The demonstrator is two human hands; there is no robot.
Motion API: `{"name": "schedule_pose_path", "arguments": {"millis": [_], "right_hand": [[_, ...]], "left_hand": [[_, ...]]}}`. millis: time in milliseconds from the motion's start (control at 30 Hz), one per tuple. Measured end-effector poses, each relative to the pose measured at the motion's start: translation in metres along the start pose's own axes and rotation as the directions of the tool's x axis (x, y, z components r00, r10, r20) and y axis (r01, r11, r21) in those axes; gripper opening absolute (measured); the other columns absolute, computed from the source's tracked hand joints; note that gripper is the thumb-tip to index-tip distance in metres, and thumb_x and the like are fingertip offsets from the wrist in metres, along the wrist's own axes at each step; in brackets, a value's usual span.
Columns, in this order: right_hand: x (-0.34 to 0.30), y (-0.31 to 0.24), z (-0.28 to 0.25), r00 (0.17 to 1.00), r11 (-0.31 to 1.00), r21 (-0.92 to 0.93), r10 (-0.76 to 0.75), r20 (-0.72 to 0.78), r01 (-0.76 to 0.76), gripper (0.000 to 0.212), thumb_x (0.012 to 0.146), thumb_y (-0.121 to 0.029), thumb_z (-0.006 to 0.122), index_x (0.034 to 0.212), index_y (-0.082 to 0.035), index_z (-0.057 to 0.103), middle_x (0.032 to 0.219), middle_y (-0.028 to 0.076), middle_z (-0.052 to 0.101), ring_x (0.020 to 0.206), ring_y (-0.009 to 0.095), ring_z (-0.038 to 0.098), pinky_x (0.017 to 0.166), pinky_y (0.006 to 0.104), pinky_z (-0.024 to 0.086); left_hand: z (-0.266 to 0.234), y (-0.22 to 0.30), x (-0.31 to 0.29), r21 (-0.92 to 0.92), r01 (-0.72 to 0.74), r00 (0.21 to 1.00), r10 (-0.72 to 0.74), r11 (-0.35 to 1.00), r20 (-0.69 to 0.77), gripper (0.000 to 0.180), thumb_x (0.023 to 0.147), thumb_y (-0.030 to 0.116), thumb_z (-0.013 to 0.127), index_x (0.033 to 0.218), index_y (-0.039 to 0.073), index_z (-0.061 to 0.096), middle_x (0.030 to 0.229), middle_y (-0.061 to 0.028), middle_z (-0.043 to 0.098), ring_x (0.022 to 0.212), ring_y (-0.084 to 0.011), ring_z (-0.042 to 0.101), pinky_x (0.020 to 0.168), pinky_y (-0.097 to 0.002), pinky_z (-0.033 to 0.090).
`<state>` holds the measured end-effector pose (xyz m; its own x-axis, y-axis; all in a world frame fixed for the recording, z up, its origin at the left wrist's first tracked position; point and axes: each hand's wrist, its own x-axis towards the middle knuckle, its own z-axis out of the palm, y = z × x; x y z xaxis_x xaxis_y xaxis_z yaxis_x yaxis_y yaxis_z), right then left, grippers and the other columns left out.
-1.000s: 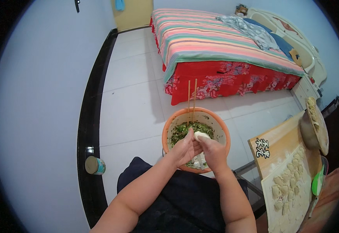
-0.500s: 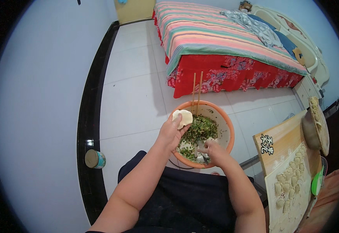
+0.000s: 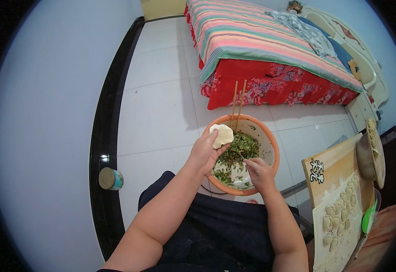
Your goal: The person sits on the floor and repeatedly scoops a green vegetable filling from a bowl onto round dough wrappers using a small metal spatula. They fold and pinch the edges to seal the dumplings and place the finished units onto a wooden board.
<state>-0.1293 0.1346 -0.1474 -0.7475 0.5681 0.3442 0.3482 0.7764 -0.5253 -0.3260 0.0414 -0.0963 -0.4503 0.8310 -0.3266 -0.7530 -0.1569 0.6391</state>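
Around the basin (image 3: 277,154), pale tiled floor (image 3: 159,118). Well to the left of the basin, a pale blue wall (image 3: 52,118) with a glossy black border (image 3: 103,131) along its foot. Beyond the basin and off to its right, a bed (image 3: 261,38) in a striped spread, red flowered cloth (image 3: 293,88) hanging below. Just on the near side of the basin, a dark-clothed lap (image 3: 207,235). To the right of the basin, a wooden board (image 3: 341,154), partly covered by a floured white mat (image 3: 350,235). The basin itself orange-rimmed and pale inside, with chopped green filling (image 3: 247,144) heaped toward its far part and scraps scattered nearer. Farther right of the basin, a pot (image 3: 365,158) with a round tray (image 3: 380,170) over its top. Left of the basin, beside the wall, a lidded jar (image 3: 109,178).

Over the basin's left rim, the left hand (image 3: 205,152), thumb on top and fingers beneath, pinching a wrapper (image 3: 223,137). Over the basin's right part, the right hand (image 3: 260,172), curled with fingers closed on a thin utensil (image 3: 240,155) aimed at the filling. Cannot tell whether touching the filling with its tip. The wrapper round, flat and off-white, above the basin's far left part. On the mat, right of the basin, rows of dumplings (image 3: 337,217). Upright at the basin's far side, two slim chopsticks (image 3: 242,97).
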Motion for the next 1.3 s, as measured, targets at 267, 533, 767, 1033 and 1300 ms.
{"name": "schedule_pose_path", "arguments": {"millis": [267, 533, 767, 1033, 1300], "right_hand": [[0.001, -0.001, 0.024, 1.0, 1.0, 0.027, 0.0, 0.013, 0.0, 0.016, 0.084, -0.012, 0.063, 0.098, -0.008, 0.069, 0.095, 0.01, 0.067, 0.082, 0.028, 0.065, 0.071, 0.0375, 0.052], [-0.008, -0.009, 0.023, 0.949, 0.984, 0.109, 0.106, 0.297, -0.144, 0.02, 0.086, -0.018, 0.061, 0.101, -0.007, 0.069, 0.094, 0.014, 0.067, 0.083, 0.031, 0.064, 0.074, 0.0387, 0.051], [-0.012, -0.02, 0.022, 0.901, 0.91, 0.239, 0.24, 0.361, -0.338, 0.023, 0.088, -0.021, 0.06, 0.105, -0.008, 0.069, 0.091, 0.016, 0.067, 0.08, 0.028, 0.066, 0.072, 0.0352, 0.051], [-0.004, 0.001, 0.002, 0.694, 0.323, 0.625, 0.467, 0.548, -0.711, 0.034, 0.093, -0.023, 0.056, 0.11, 0.006, 0.063, 0.093, 0.012, 0.067, 0.086, 0.02, 0.067, 0.076, 0.0285, 0.053], [0.007, 0.016, -0.038, 0.681, 0.017, 0.802, 0.54, 0.495, -0.596, 0.031, 0.093, -0.02, 0.054, 0.109, 0.006, 0.059, 0.098, 0.015, 0.066, 0.09, 0.022, 0.067, 0.078, 0.031, 0.054]], "left_hand": [[0.0, -0.001, 0.002, 0.001, 0.019, 1.0, -0.019, 1.0, -0.005, 0.035, 0.101, 0.023, 0.038, 0.129, 0.003, 0.041, 0.12, -0.0116, 0.055, 0.107, -0.021, 0.057, 0.088, -0.0338, 0.053], [0.005, -0.003, 0.0, 0.04, 0.007, 0.999, -0.005, 0.999, -0.042, 0.034, 0.101, 0.024, 0.038, 0.125, 0.0, 0.044, 0.118, -0.0119, 0.056, 0.107, -0.022, 0.058, 0.088, -0.0359, 0.053], [0.0, -0.005, 0.002, 0.05, 0.018, 0.999, -0.016, 0.999, -0.042, 0.034, 0.101, 0.025, 0.038, 0.123, 0.0, 0.045, 0.118, -0.0134, 0.056, 0.108, -0.0226, 0.057, 0.089, -0.0374, 0.053], [-0.002, -0.001, 0.002, -0.024, 0.019, 0.995, -0.021, 1.0, -0.1, 0.034, 0.1, 0.022, 0.038, 0.124, -0.001, 0.044, 0.12, -0.0153, 0.054, 0.11, -0.0256, 0.056, 0.092, -0.0396, 0.051], [-0.009, 0.0, 0.006, -0.053, 0.01, 0.992, -0.017, 0.999, -0.128, 0.033, 0.099, 0.018, 0.04, 0.125, -0.002, 0.043, 0.121, -0.0154, 0.054, 0.11, -0.0259, 0.056, 0.09, -0.0399, 0.051]]}}
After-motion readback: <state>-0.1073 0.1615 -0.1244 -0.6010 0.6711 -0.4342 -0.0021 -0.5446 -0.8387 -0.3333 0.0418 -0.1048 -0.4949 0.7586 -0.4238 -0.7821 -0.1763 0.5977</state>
